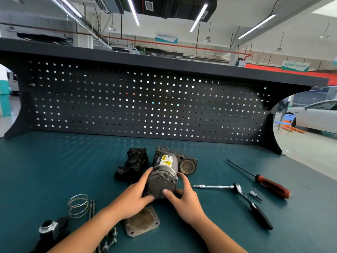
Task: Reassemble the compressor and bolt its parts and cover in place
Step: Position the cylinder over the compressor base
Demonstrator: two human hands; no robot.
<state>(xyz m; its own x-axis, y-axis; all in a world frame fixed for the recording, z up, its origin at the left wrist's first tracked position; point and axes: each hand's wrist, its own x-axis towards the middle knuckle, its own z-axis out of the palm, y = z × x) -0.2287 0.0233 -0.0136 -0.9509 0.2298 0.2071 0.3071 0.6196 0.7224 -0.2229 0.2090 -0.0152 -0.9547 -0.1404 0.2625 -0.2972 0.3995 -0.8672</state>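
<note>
The grey compressor body [163, 172], with a yellow warning label, lies on its side in the middle of the green bench. My left hand [135, 196] grips its near end from the left, thumb on the end face. My right hand [184, 199] grips the same end from the right. A square cover plate [142, 222] lies flat just below my hands, partly hidden by my left wrist. A black housing part [132, 166] sits left of the body. Several bolts [109, 241] lie near my left forearm.
A wire spring [78, 206] and two long pins [92, 207] lie at the left, with a black and silver part [52, 231] below them. A ratchet with extension [237, 194], a small bit [255, 195] and a red-handled screwdriver [269, 185] lie at the right. A pegboard [145, 103] backs the bench.
</note>
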